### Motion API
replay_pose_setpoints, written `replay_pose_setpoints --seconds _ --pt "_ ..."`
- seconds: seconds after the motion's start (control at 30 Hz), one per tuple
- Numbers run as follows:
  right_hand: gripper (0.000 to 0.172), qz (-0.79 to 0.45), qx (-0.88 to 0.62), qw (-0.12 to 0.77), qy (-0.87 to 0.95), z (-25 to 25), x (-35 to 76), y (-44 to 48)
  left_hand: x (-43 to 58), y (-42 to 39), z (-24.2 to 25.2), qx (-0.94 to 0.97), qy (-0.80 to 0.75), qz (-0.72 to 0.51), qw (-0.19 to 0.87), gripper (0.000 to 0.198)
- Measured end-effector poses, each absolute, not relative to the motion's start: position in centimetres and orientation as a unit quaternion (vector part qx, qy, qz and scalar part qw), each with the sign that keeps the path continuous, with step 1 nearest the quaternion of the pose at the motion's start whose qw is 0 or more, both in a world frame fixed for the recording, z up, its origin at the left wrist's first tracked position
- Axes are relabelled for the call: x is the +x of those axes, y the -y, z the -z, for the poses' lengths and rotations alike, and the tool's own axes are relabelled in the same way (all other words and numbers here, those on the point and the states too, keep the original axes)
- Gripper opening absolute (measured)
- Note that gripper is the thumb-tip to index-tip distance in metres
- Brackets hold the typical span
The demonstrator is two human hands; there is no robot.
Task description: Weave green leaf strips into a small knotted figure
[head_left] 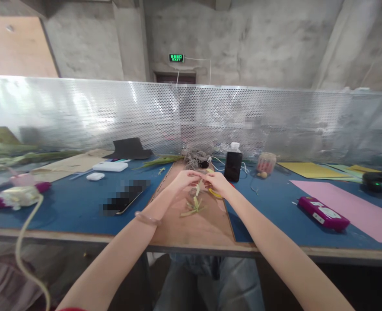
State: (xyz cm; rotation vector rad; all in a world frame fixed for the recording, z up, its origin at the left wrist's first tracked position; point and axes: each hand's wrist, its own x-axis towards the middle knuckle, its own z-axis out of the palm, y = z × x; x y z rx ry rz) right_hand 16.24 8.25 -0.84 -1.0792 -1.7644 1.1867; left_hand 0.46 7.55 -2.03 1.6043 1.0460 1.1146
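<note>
State of work: judged part-done; a narrow neck gathered, splayed ends left loose. Brown board [178,235], one: laid centrally. Pink paper sheet [349,209], one: placed at 3 o'clock. Left hand [184,180], right hand [217,182], one each: brought together, fingertips meeting; whether anything is pinched cannot be told. Grey cord bundle [195,159], one: set at 12 o'clock. Leaf-strip piece [195,204], one: at 6 o'clock, just below the fingertips.

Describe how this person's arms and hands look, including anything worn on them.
The left hand and right hand wear no gloves. A pale, rounded bangle circles the left forearm near the wrist. The right forearm shows no band or sleeve. A bit of red, possibly a sleeve edge, shows at the picture's bottom.
</note>
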Motion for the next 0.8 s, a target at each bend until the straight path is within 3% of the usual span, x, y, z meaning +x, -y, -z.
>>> replay_pose_setpoints --seconds 0.8 --pt "0.024 -0.414 -0.409 0.369 0.724 0.89 16.26 -8.97 0.63 -7.12 1.66 0.634 -0.402 -0.455 0.479 0.025"
